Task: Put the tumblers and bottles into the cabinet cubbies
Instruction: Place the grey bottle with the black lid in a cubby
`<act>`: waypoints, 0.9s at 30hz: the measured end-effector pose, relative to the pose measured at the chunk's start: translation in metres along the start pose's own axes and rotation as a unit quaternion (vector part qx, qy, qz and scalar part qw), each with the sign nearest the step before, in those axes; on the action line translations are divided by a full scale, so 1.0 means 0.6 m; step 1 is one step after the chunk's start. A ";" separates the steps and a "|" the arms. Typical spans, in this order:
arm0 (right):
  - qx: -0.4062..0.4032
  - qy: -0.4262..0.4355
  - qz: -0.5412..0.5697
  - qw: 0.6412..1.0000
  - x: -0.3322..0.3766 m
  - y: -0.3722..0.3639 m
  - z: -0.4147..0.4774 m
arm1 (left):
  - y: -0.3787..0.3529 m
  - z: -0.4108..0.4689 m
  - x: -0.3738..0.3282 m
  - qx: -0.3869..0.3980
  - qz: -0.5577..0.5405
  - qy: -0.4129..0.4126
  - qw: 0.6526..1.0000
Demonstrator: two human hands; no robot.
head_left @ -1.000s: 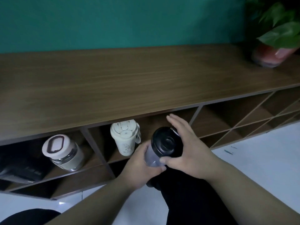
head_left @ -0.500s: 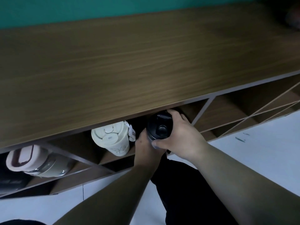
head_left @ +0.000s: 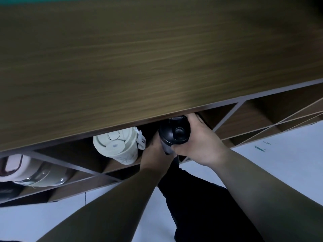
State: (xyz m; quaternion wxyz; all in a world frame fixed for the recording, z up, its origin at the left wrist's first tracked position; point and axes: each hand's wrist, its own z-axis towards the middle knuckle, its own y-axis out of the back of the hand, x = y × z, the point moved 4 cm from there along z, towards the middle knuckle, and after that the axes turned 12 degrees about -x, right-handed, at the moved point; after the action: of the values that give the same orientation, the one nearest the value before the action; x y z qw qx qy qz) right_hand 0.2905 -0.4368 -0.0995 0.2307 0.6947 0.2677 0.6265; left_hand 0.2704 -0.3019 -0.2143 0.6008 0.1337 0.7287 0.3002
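Note:
A black-lidded bottle (head_left: pixel 174 133) sits at the mouth of a cubby just under the cabinet's wooden top (head_left: pixel 157 58). My left hand (head_left: pixel 155 154) grips its body from below. My right hand (head_left: pixel 199 138) wraps the lid from the right. A cream tumbler (head_left: pixel 116 145) lies in the same cubby, to the bottle's left, lid facing me. Further left, a white-lidded glass tumbler (head_left: pixel 36 173) lies in another cubby. The bottle's lower body is hidden behind my hands.
Diagonal dividers (head_left: pixel 227 116) split the cabinet into slanted cubbies; those on the right hold nothing visible. A dark object (head_left: pixel 7 193) lies in the far-left cubby. Pale floor (head_left: pixel 279 154) lies below, and my dark trousers (head_left: pixel 192 198) are between my arms.
Both hands have carried the bottle forward and up, from in front of the cabinet to the cubby mouth under the top. The view has dipped closer; the plant pot is out of frame.

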 end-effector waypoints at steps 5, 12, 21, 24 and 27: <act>0.014 -0.001 0.018 1.000 -0.003 -0.005 0.001 | -0.007 0.007 0.014 0.025 0.055 -0.001 0.998; 0.018 -0.012 0.043 0.999 -0.010 -0.003 0.003 | -0.015 0.012 0.018 0.003 0.084 -0.018 0.996; 0.020 -0.017 0.034 0.999 -0.019 -0.005 0.009 | -0.019 0.009 0.013 -0.024 0.062 -0.031 0.997; 0.024 -0.015 0.032 0.999 -0.018 -0.005 0.010 | -0.019 0.006 0.013 -0.037 0.049 -0.025 0.998; 0.027 -0.021 0.035 0.999 -0.022 -0.005 0.011 | -0.021 0.005 0.012 -0.036 0.048 -0.019 0.998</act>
State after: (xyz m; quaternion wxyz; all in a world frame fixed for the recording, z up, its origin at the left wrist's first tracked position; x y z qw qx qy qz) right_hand 0.2962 -0.4434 -0.1120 0.1955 0.7225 0.2552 0.6121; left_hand 0.2733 -0.3066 -0.2279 0.6040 0.1523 0.6984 0.3524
